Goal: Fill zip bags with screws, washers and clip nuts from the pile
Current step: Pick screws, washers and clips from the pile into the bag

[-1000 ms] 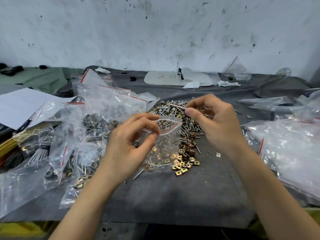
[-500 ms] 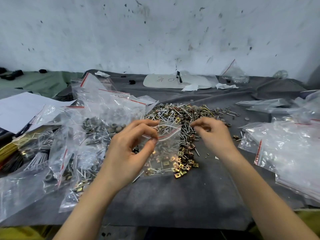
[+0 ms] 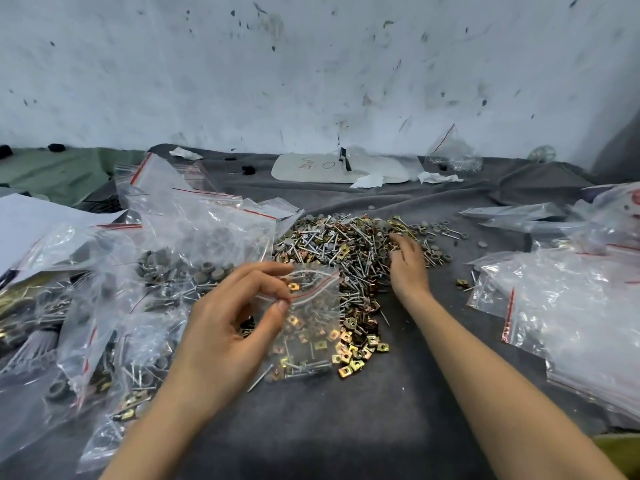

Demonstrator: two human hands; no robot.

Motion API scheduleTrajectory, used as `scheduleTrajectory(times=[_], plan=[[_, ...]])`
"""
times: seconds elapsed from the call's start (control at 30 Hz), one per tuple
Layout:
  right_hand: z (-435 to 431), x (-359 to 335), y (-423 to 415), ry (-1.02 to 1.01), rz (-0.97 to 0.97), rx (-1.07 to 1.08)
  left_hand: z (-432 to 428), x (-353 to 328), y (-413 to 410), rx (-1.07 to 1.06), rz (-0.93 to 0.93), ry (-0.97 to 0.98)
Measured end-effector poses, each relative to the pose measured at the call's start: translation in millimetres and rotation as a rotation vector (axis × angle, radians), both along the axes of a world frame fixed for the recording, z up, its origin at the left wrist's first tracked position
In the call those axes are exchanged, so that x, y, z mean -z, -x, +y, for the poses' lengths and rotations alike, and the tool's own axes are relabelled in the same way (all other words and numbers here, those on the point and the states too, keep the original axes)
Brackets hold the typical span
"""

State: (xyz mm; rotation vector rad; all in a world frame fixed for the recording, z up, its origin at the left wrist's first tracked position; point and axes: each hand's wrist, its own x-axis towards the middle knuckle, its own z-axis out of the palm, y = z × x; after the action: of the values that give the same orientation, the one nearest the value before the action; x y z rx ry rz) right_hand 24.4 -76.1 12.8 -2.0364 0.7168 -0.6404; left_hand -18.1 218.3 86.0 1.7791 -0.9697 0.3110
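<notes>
So right hand (image 3: 407, 263) leaves the zip bag (image 3: 311, 320) for more from the pile (image 3: 346, 247) mid-frame, grip unclear; left hand (image 3: 225, 327) has its grip pinched on the bag's mouth.

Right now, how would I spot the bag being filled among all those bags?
Start at the loose hardware pile on the grey cloth. At its near edge is a small zip bag. Unlike the heaped bags around, the left hand pinches its mouth.

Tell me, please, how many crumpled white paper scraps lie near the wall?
3 scraps: one back left, one before the white board, one right of it; bags may hide more.
</notes>
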Motion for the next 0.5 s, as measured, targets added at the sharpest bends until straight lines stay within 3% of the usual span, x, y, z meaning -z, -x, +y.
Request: scheduleTrajectory(times=[0.1, 0.27, 0.5], plan=[[-8, 0, -6, 0.128, 0.014, 0.163, 0, -1, -6, 0.007, -0.021, -0.001], [-25, 1, -5, 0.354, 0.176, -0.010, -13, 2, -11, 0.053, 0.035, 0.031], [-24, 9, 0, 0.581, 0.141, -0.005, -22, 7, -11, 0.046, 0.039, 0.014]])
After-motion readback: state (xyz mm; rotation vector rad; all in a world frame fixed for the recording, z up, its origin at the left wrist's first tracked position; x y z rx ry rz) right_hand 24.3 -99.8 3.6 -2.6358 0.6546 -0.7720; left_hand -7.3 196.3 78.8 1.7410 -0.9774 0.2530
